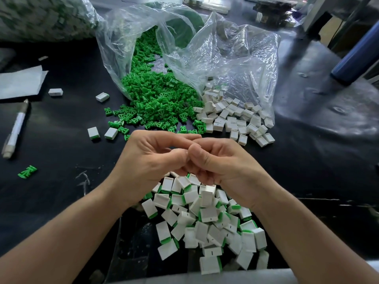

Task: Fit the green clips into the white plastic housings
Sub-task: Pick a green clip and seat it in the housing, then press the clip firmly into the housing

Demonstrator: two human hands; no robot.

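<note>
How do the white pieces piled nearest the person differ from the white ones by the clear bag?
The near pile pieces show a green edge at one end; the far pile pieces look plain white. The near pile lies at the table's front edge; the far pile lies at the clear bag's mouth, beside loose green clips. Both are small white boxy housings.

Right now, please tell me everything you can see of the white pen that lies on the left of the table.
The pen is slim, with a white barrel, a grey end nearest the person and a greyish pointed end farther away. It looks like plastic. It lies flat and slanted on the black table, its far end by the edge of the white paper sheet; whether they touch is unclear. Nothing else touches it.
</note>
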